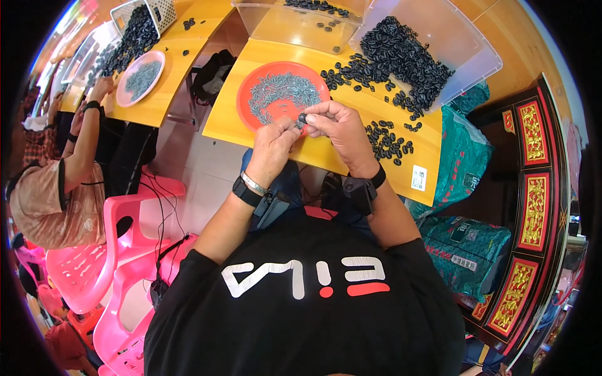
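Head view: left hand (273, 147) and right hand (338, 125) meeting over near edge of yellow table (313, 153), fingers pinching small black rubber part (302, 118) between them. Beside red plate (251, 94) of grey metal clips (282, 91). Loose black parts (385, 143) right, clear bin (470, 44) behind.
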Motion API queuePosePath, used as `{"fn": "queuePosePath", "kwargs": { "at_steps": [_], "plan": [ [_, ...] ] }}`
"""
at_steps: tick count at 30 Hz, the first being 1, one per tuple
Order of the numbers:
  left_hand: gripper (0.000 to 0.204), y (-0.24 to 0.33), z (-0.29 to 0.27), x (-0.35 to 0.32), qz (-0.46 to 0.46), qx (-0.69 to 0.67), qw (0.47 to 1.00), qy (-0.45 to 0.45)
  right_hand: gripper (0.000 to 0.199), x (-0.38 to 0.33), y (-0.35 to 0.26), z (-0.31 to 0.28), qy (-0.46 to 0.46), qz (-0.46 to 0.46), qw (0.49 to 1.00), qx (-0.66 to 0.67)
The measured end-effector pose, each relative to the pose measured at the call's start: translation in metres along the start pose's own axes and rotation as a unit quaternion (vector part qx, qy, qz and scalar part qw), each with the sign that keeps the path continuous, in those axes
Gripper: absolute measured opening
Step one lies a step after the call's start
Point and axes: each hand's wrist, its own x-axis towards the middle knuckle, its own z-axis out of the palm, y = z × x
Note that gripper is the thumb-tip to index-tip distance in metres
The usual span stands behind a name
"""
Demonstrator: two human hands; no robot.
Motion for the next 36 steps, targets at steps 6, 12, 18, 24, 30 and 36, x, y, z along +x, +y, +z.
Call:
{"fn": "queuePosePath", "kwargs": {
  "at_steps": [6,12,18,24,30,36],
  "plan": [
    [0.017,-0.001,0.0,0.001,0.015,0.023,1.0,0.003,0.015,0.0,0.002,-0.001,-0.002,0.002,1.0,-0.025],
    [0.016,-0.003,0.0,0.001,0.008,0.01,1.0,0.002,0.017,-0.002,0.003,0.001,-0.023,-0.003,0.999,-0.029],
    [0.016,-0.001,0.003,-0.001,-0.06,-0.131,0.989,-0.013,0.026,-0.01,0.013,0.009,-0.05,-0.039,0.998,-0.002],
    [0.017,0.003,0.001,0.0,-0.059,-0.129,0.989,-0.047,0.026,-0.013,0.011,0.01,-0.032,-0.045,0.998,0.002],
    [0.008,-0.002,-0.002,0.003,0.077,-0.006,0.995,-0.059,0.025,-0.015,0.001,0.004,-0.036,-0.033,0.998,0.035],
    [0.019,0.014,0.0,-0.004,0.211,0.174,0.961,-0.045,0.028,-0.021,-0.009,-0.003,-0.059,0.012,0.996,0.065]
  ]
}}
